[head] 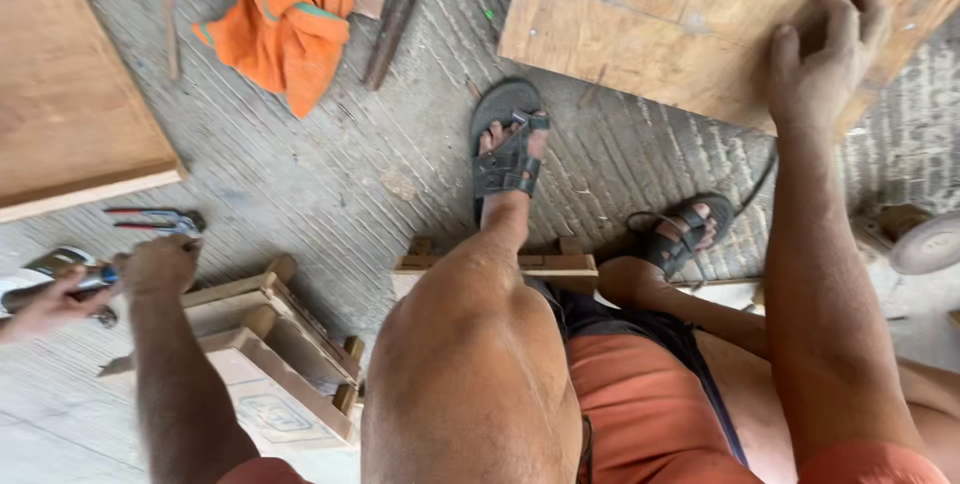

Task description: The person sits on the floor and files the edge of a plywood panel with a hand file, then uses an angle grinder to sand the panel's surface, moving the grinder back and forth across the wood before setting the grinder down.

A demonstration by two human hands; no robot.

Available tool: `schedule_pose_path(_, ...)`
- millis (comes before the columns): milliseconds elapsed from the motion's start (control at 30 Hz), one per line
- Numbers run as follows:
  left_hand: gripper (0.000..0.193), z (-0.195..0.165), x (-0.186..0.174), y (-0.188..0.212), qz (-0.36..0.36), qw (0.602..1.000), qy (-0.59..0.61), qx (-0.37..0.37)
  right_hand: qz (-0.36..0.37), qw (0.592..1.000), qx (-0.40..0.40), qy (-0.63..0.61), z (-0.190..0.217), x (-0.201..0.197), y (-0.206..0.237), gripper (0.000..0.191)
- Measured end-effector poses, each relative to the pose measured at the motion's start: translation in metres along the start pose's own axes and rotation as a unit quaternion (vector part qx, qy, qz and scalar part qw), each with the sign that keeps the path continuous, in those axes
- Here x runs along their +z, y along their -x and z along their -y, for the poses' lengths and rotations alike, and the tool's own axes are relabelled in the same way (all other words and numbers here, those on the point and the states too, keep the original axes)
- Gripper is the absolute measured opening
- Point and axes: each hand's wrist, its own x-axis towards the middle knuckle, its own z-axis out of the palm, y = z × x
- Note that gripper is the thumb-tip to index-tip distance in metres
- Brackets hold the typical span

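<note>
Our right hand (825,49) curls loosely on the pale plywood board (660,24) at upper right, pinning it. Our left hand (160,264), at left, seems closed around a blurred metal tool (60,279) that another person's hand (45,309) also touches.

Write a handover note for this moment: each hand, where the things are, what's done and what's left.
Left hand: fist at the end of a tool that another person's hand also holds; which has the grip is unclear.
Right hand: knuckles down on the plywood sheet, holding nothing.
Pliers lie on the floor by the left hand; small wooden frames sit under the left arm.
Done: nothing shows as cut or joined.
Left: tool not yet brought to the sheet.
</note>
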Motion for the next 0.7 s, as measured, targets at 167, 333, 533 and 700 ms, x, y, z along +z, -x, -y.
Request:
schedule_pose_path(167, 0.052, -0.046, -0.030, -0.022, -0.026, 0.998, 0.022, 0.056, -0.023, 0.997, 0.024, 0.069, -0.003, 0.025, 0.018, 0.059)
schedule_pose_path(333, 0.050, -0.174, -0.124, 0.002, -0.127, 0.898, 0.329, 0.263, -0.054, 0.993, 0.025, 0.101, -0.002, 0.030, 0.015, 0.065)
schedule_pose_path(533, 0.037, -0.301, -0.165, 0.027, -0.031, 0.691, 0.537, 0.483, -0.081, 0.994, 0.058, 0.036, 0.014, 0.021, 0.007, 0.060)
schedule_pose_path(700, 0.043, -0.393, -0.166, 0.024, 0.045, 0.644, 0.690, 0.326, -0.084, 0.992, 0.067, 0.067, 0.010, 0.000, 0.004, 0.052)
